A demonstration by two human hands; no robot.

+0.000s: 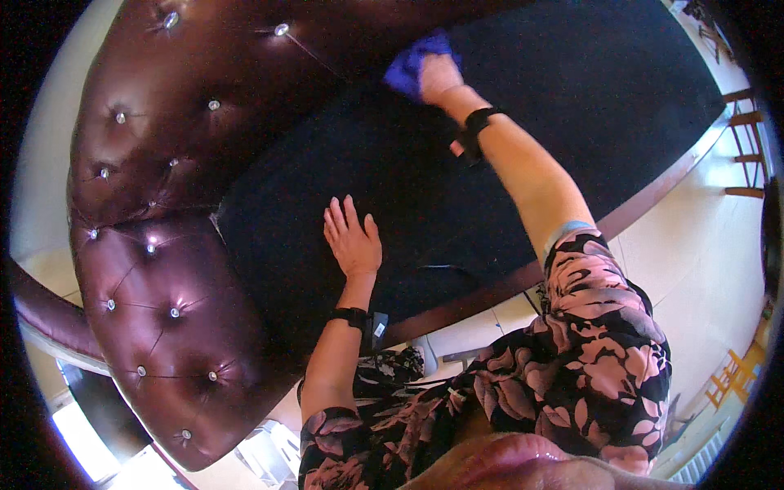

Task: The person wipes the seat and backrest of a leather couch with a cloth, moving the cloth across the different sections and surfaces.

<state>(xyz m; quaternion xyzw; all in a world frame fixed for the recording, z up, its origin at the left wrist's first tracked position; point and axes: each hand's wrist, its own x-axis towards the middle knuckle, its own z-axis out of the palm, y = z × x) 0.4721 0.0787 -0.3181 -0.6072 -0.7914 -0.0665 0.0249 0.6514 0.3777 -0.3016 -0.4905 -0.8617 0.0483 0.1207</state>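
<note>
Before me is a tufted brown leather sofa with shiny crystal-like buttons. Its cushions are off, and the seat base shows dark fabric. My right hand reaches far across to the foot of the backrest and presses on a blue-purple cloth; its fingers are hidden by the cloth. Nearer to me, my left hand rests palm down on the dark fabric, fingers spread, holding nothing. Both wrists wear black straps with small devices.
The sofa's tufted armrest rises at the left. A brown front rail edges the base. Wooden chairs stand on the light tiled floor at the right. A white plastic object is below the armrest.
</note>
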